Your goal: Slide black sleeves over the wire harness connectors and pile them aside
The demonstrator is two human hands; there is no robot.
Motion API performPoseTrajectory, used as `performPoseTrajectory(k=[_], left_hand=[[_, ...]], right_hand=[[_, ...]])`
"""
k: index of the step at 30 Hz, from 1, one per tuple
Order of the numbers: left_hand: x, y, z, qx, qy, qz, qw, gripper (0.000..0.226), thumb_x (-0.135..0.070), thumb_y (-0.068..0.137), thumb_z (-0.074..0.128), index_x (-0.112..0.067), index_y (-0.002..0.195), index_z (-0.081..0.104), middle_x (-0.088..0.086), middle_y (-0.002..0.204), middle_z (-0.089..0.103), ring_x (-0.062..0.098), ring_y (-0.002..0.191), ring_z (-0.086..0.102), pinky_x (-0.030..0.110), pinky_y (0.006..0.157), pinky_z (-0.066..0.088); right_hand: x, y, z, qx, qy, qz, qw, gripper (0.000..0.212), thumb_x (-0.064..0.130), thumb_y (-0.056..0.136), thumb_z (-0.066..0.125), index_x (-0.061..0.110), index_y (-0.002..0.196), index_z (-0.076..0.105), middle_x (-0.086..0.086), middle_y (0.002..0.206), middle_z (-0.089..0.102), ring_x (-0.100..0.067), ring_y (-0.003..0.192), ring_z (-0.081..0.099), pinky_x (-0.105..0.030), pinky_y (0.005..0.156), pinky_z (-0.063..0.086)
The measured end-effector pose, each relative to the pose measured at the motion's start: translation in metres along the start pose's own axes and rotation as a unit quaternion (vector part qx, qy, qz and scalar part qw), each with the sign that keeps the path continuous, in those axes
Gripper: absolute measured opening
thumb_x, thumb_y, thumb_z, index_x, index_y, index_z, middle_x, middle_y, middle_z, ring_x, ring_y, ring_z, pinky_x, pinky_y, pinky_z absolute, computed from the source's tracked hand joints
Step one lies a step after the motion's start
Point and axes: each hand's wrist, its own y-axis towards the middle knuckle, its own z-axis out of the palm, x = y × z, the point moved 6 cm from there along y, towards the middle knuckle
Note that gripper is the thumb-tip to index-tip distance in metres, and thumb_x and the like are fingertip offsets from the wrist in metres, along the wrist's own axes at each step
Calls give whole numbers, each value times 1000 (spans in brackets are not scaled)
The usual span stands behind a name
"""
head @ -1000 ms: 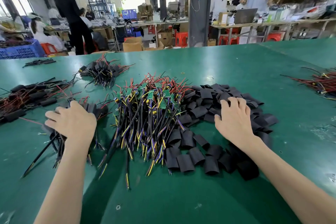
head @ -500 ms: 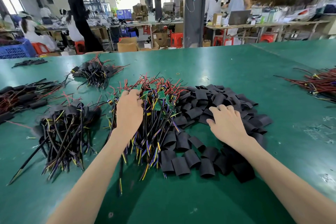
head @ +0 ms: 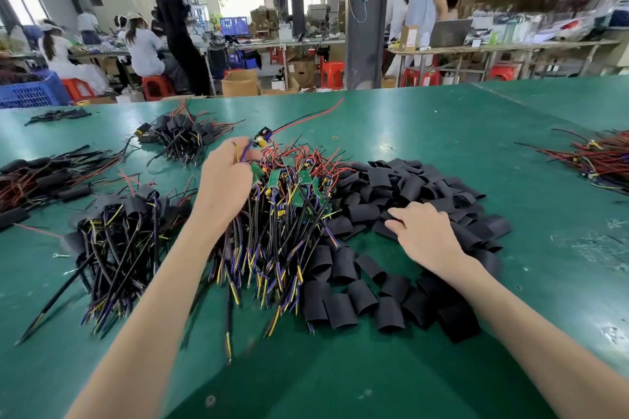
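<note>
One wire harness is gripped in the curled fingers of the left hand and raised from the central heap of unsleeved harnesses; a second ago that hand was laid on the sleeved pile at near left. The right hand is kept on the black sleeves to the right, fingers bent; whether one is pinched cannot be told. A fresh sleeving cycle is judged begun on the green table.
</note>
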Motion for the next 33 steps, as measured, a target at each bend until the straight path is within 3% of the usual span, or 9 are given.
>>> performPoseTrajectory(k=[3,5,8,12,16,19,23,30,33], left_hand=[[-11,-10,-8,10,45,55,997,11,-22,87,63,-18,95,69,-5,79,65,8,68,52,25,70,43],[-16,-19,-10,-2,71,92,993,7,-27,82,71,-20,84,70,-8,71,62,-4,60,49,10,62,39],[-14,-28,-11,-23,83,99,991,10,-28,82,71,-20,78,68,-8,66,57,-2,56,46,9,57,34],[-9,-35,-10,-28,56,86,994,13,-31,86,67,-20,79,67,-12,62,56,-4,53,46,7,55,33],[-7,-37,-9,-32,44,78,995,14,-32,86,65,-20,81,68,-9,68,61,-3,58,48,7,59,35],[-4,-38,-7,-29,55,72,995,16,-34,87,65,-20,81,69,-7,71,63,3,64,50,11,63,37],[-2,-37,-7,-35,42,68,996,15,-31,87,65,-18,82,69,-12,70,63,-6,61,50,6,62,36],[-2,-40,-4,-44,16,57,997,22,-34,89,62,-15,85,70,7,78,67,5,65,48,16,64,37],[-1,-41,0,-31,2,47,998,21,-34,89,62,-16,85,71,3,76,66,1,63,47,11,62,36]], right_hand=[[-2,1,-1,13,95,21,995,36,29,93,56,16,126,53,-11,117,55,-31,113,48,-42,94,38],[-2,0,-3,-2,103,24,994,41,25,91,58,12,129,49,-13,119,51,-32,114,46,-42,95,38],[2,-1,-9,-36,125,-1,991,37,14,93,54,8,128,48,-12,116,45,-31,109,45,-42,93,38],[14,-7,-17,-60,197,-44,978,30,6,91,54,6,120,50,-11,113,43,-33,100,48,-41,87,37],[26,-16,-21,-81,237,-89,964,28,1,88,56,4,116,49,-10,113,45,-29,98,49,-26,78,30],[31,-17,-23,-93,246,-106,959,29,-2,87,57,1,115,49,-12,115,46,-29,100,49,-24,78,29],[32,-18,-26,-104,259,-113,954,30,-3,87,57,0,116,50,-13,115,47,-28,101,49,-20,80,28],[36,-19,-21,-75,312,-109,941,33,-3,87,58,-1,119,49,-12,121,49,-22,109,48,-13,85,27],[38,-18,-20,-64,351,-98,929,34,-1,87,60,1,119,50,-10,119,52,-17,104,49,-15,89,30]])
